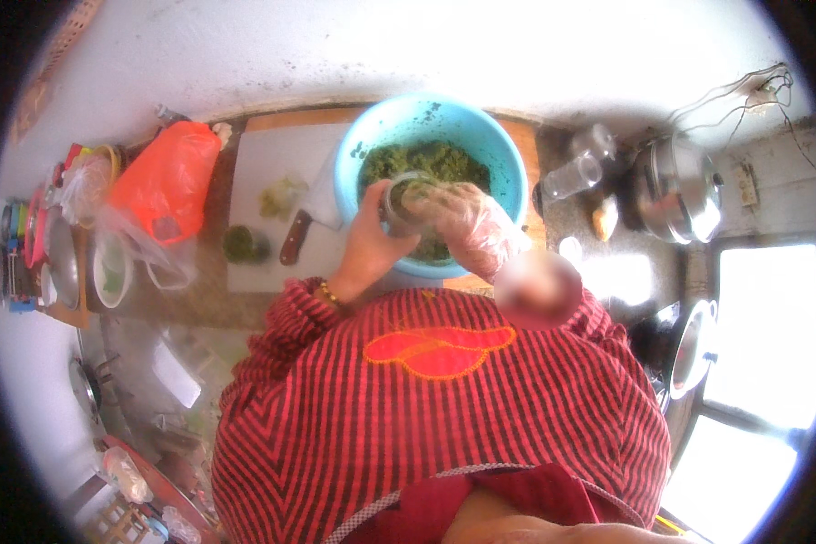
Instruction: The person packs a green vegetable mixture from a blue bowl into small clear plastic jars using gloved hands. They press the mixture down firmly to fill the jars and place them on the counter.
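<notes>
A light-blue plastic basin (510, 146) holds a mass of chopped green food (449, 155). Over its near side my left hand (370, 241) grips a clear jar (391, 197) with green food in it. My right hand (472, 221), in a clear plastic glove, is at the jar's mouth; its fingertips partly hide the opening, and whether they hold food I cannot tell. Left of the basin, a cleaver (296, 238) with a brown wooden handle lies on a whitish board (251, 163), its blade partly hidden by the basin. Pale green pieces (282, 197) and a filled green jar (245, 243) are also on the board.
To the left are a red plastic bag (170, 177), a white bowl (112, 272) and a metal lid (63, 262). Clear jars (571, 178), a brownish bulb-like item (605, 217) and a steel pot (680, 187) stand to the right. A wall rises behind the basin.
</notes>
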Available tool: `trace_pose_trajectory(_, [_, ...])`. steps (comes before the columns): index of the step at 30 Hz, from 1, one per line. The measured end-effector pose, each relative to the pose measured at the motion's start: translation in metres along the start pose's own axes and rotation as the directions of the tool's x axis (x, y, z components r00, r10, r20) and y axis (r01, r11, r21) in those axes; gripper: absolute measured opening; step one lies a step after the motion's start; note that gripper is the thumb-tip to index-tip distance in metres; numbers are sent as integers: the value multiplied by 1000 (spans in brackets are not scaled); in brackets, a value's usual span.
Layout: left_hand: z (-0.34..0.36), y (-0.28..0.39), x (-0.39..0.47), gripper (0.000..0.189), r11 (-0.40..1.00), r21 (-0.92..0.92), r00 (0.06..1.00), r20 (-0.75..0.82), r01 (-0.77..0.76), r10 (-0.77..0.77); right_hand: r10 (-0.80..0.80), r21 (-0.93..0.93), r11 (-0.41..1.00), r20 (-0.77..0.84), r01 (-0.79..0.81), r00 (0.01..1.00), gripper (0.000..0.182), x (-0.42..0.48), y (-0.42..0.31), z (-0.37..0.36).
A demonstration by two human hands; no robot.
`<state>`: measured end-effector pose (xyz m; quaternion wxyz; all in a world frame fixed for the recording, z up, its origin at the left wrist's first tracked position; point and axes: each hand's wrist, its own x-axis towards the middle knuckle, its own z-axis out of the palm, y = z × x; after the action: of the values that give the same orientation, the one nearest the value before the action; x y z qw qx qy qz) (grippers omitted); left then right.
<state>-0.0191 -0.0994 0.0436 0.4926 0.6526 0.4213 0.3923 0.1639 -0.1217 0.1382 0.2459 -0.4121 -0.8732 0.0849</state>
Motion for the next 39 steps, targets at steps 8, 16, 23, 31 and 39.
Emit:
trace_pose_trajectory(8, [0,-6,-3,77,1000,-3,1000,1,-25,25,72,-41,996,-63,-75,995,44,1,0,-22])
trace_pose_trajectory(16, [5,-7,-5,79,998,-10,998,10,-69,69,-44,-292,952,156,88,987,35,-4,-4,4])
trace_pose_trajectory(23, [2,-6,-8,79,1000,-27,1000,-2,-9,9,-59,-160,985,79,71,995,35,2,-5,-11])
trace_pose_trajectory(31, [1,-12,-7,79,992,-125,999,34,-8,13,88,55,995,-143,-81,986,39,-5,2,-31])
trace_pose_trajectory(39, [1,1,-8,79,1000,-31,998,62,4,-2,-86,-29,996,128,90,988,29,-11,-1,-20])
